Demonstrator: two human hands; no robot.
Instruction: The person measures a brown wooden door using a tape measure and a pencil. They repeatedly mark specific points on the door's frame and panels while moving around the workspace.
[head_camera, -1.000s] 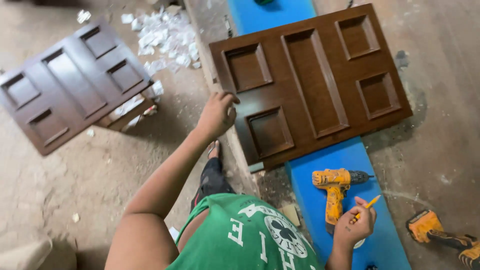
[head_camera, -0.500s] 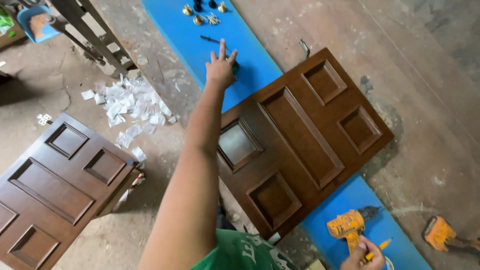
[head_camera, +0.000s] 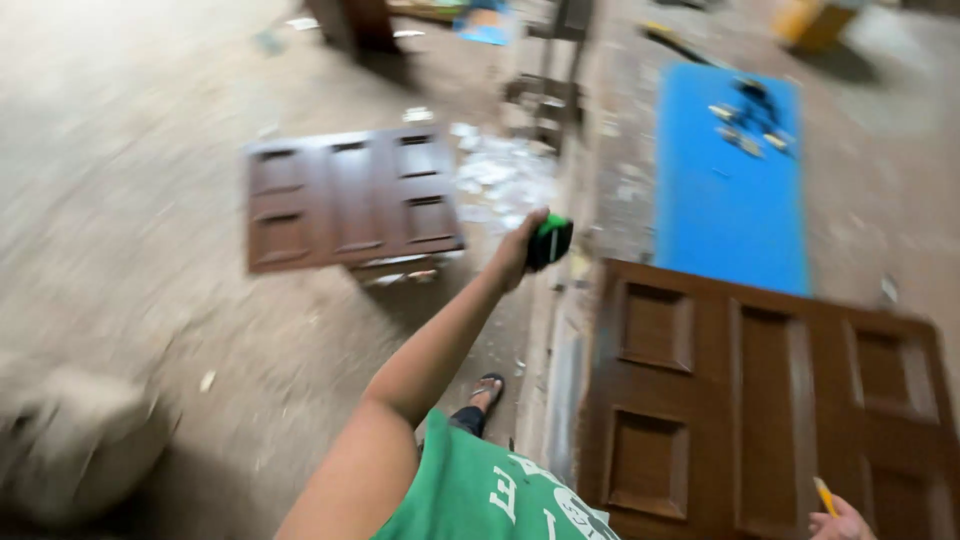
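Head view: left hand (head_camera: 518, 250) grip clenched on green-black tool (head_camera: 549, 241), long axis upright; right hand (head_camera: 842, 522) pinches pencil (head_camera: 824, 496).

The person wore a sleeveless green shirt (head_camera: 470, 495) with large white printed lettering and a round white emblem across the front. Both arms were bare to the shoulder. Dark trousers showed below the hem, and a dark flip-flop sandal (head_camera: 488, 386) on one foot.

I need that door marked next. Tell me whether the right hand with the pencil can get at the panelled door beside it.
Probably yes: the right hand with the yellow pencil sits at the brown door's near edge, with nothing lying between them.
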